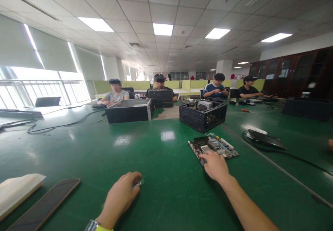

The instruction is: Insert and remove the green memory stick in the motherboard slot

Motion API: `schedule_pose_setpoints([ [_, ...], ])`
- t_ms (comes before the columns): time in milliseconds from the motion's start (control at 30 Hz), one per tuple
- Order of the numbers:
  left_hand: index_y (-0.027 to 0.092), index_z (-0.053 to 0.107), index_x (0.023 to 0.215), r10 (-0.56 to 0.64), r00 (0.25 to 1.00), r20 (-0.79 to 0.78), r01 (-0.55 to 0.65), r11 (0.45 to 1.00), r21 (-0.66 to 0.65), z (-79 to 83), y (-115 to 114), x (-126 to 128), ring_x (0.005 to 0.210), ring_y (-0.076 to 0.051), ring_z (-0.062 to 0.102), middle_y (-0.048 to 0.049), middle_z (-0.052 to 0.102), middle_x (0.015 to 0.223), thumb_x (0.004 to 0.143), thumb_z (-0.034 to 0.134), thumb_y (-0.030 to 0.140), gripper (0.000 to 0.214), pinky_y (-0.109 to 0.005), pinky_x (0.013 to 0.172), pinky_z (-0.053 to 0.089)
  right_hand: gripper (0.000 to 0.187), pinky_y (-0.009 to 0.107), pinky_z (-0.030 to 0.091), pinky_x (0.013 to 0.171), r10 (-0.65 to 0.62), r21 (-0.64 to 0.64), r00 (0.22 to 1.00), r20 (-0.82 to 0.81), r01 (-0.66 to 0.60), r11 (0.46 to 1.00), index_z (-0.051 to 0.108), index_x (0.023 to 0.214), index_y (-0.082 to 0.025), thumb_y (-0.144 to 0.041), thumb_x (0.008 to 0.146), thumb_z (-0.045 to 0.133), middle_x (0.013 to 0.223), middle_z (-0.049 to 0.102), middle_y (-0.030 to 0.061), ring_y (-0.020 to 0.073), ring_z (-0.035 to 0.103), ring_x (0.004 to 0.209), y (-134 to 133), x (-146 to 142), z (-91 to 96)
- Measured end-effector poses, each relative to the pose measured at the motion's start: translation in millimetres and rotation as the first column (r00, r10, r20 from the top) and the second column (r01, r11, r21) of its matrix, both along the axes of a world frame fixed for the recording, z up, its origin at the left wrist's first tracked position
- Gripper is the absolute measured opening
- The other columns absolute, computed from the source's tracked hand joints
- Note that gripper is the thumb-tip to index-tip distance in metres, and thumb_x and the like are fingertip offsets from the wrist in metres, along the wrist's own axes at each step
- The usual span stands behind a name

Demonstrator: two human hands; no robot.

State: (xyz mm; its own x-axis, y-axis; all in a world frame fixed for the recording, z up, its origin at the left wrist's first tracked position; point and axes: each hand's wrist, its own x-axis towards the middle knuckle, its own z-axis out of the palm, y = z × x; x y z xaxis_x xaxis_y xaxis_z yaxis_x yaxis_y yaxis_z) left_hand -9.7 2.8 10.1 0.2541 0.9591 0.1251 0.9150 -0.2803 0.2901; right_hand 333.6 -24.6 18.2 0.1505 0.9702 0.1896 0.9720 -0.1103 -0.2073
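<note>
My left hand (122, 191) is low over the table left of centre, thumb and fingers closed on a small silver-and-green piece (140, 182). Most of that piece is hidden, so I cannot tell its exact kind. To the right, my right hand (215, 164) reaches over the near-left edge of a motherboard (221, 151), fingers stretched out and index fingertip at the board beside its pale square socket area (206, 148). The motherboard lies flat on the green table. Just behind it stands a black computer case (197, 118) with a power supply (204, 105) inside.
Another computer case (130, 112) lies farther left. A long dark flat panel (48, 203) and a pale packet (19, 192) are at lower left. Right of the table seam are a dark flat device (266, 139) with a cable and a screwdriver (249, 111). Several people sit across the table.
</note>
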Motion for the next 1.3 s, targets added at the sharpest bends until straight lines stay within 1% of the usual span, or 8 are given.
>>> schedule_pose_setpoints([
  [400, 0.021, 0.063, 0.102, 0.004, 1.000, -0.024, -0.003, 0.999, 0.032, 2.8, -2.4, 4.8, 0.094, -0.022, 0.058, -0.0058, 0.063, 0.096, 0.076, 0.050, 0.022, 0.029, -0.031, 0.080, 0.044, 0.029, 0.035, 0.038, 0.077, -0.090, 0.080, 0.996, -0.009, 0.090, 0.993, 0.067, 0.093, -0.020, -0.039, 0.080, 0.049, 0.092, 0.064, 0.0107, 0.0262, 0.056, 0.090, -0.5, -4.4, -6.7],
  [667, 0.021, 0.064, 0.101, -0.119, 0.989, 0.093, 0.108, 0.987, 0.115, 5.1, -6.5, 21.6, 0.091, -0.022, 0.058, -0.0056, 0.064, 0.094, 0.083, 0.050, 0.031, 0.025, -0.034, 0.083, 0.045, 0.032, 0.029, 0.039, 0.062, 0.160, 0.056, 0.950, -0.267, -0.150, 0.987, 0.069, 0.073, -0.022, -0.045, 0.082, 0.049, 0.071, 0.068, 0.0048, 0.0194, 0.061, 0.067, -30.8, -51.1, 8.6],
  [733, 0.022, 0.061, 0.107, -0.191, 0.968, 0.160, 0.164, 0.972, 0.168, 2.8, -7.8, 26.8, 0.095, -0.022, 0.058, -0.0059, 0.064, 0.100, 0.084, 0.050, 0.035, 0.029, -0.035, 0.085, 0.045, 0.028, 0.026, 0.041, 0.059, 0.314, 0.001, 0.831, -0.460, -0.353, 0.936, 0.069, 0.080, -0.022, -0.045, 0.080, 0.054, 0.070, 0.069, 0.0027, 0.0176, 0.062, 0.064, -47.3, -70.5, 11.9],
  [867, 0.026, 0.048, 0.126, -0.360, 0.897, 0.258, 0.301, 0.923, 0.241, -0.5, -15.6, 37.4, 0.113, -0.024, 0.050, -0.0070, 0.054, 0.124, 0.084, 0.053, 0.038, 0.044, -0.037, 0.097, 0.041, 0.043, 0.024, 0.048, 0.069, 0.415, -0.002, 0.324, -0.850, -0.790, 0.614, 0.061, 0.113, -0.022, -0.041, 0.074, 0.063, 0.097, 0.070, 0.0033, 0.0173, 0.066, 0.083, -68.8, -92.0, 24.2],
  [900, 0.026, 0.045, 0.129, -0.393, 0.882, 0.261, 0.338, 0.912, 0.231, -0.6, -18.4, 39.6, 0.117, -0.024, 0.047, -0.0070, 0.051, 0.128, 0.083, 0.056, 0.037, 0.048, -0.038, 0.100, 0.039, 0.044, 0.025, 0.048, 0.075, 0.436, 0.056, 0.257, -0.863, -0.808, 0.587, 0.060, 0.115, -0.022, -0.040, 0.075, 0.062, 0.103, 0.068, 0.0036, 0.0175, 0.065, 0.089, -69.3, -91.9, 27.7],
  [967, 0.026, 0.045, 0.128, -0.442, 0.861, 0.251, 0.406, 0.895, 0.183, 0.2, -23.8, 43.4, 0.118, -0.025, 0.046, -0.0071, 0.051, 0.129, 0.080, 0.060, 0.035, 0.051, -0.039, 0.101, 0.037, 0.037, 0.029, 0.045, 0.087, 0.533, 0.170, 0.329, -0.780, -0.708, 0.685, 0.061, 0.112, -0.021, -0.037, 0.079, 0.058, 0.108, 0.067, 0.0039, 0.0177, 0.061, 0.098, -63.7, -85.1, 32.0],
  [1100, 0.023, 0.054, 0.111, -0.422, 0.868, 0.262, 0.419, 0.905, 0.068, 4.1, -30.4, 47.9, 0.104, -0.024, 0.053, -0.0068, 0.059, 0.114, 0.078, 0.062, 0.031, 0.035, -0.036, 0.092, 0.043, 0.036, 0.036, 0.032, 0.103, 0.469, 0.258, 0.760, -0.450, -0.392, 0.883, 0.061, 0.114, -0.020, -0.033, 0.081, 0.054, 0.120, 0.060, 0.0071, 0.0208, 0.050, 0.115, -36.1, -56.8, 21.5],
  [1300, 0.023, 0.057, 0.098, -0.421, 0.862, 0.281, 0.427, 0.903, 0.044, 9.4, -31.6, 48.9, 0.108, -0.022, 0.052, -0.0050, 0.058, 0.118, 0.079, 0.059, 0.027, 0.019, -0.034, 0.094, 0.042, 0.035, 0.033, 0.034, 0.097, 0.362, 0.099, 0.872, -0.331, -0.349, 0.932, 0.063, 0.112, -0.022, -0.035, 0.083, 0.050, 0.113, 0.064, 0.0047, 0.0202, 0.054, 0.108, -7.8, -40.4, -10.9],
])
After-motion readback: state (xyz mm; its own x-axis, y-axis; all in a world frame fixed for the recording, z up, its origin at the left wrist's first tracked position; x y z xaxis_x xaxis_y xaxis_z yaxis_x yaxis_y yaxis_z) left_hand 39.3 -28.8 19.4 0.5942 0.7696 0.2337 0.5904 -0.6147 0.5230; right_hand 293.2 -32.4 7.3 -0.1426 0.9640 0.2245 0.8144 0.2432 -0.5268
